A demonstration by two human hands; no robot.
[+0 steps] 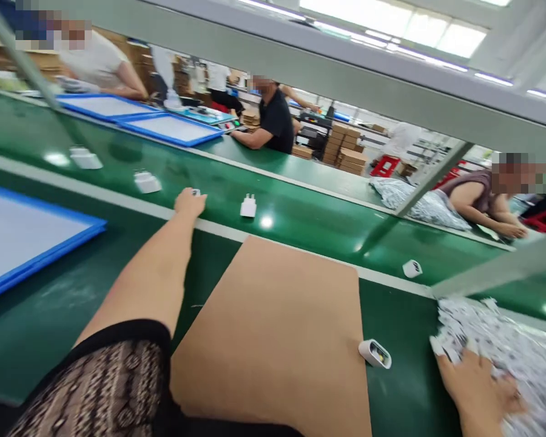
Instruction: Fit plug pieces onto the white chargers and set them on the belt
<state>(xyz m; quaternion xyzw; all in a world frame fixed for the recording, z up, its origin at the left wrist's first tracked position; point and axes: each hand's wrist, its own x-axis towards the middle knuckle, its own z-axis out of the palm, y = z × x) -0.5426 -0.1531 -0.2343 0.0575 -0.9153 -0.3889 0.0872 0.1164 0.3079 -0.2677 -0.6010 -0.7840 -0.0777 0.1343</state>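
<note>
My left hand (190,205) reaches out over the green conveyor belt, its fingers closed around a white charger (196,192), of which only a small part shows. On the belt nearby lie white plug chargers: one charger (248,206) to the right with its prongs pointing away, others to the left. Low on the right, my right hand (475,379) rests with fingers spread on a heap of small white parts (523,358) in clear plastic. White covers sit on its fingertips. Left of it, a white charger housing (375,354) with its inside showing lies by the cardboard sheet (277,334).
A blue-edged white tray (31,230) lies at the left. Another white housing (412,268) sits on the belt (309,224). Across it are blue-framed trays (173,128), a silvery bag (418,203) and several co-workers. A slanted metal post (500,273) stands at the right.
</note>
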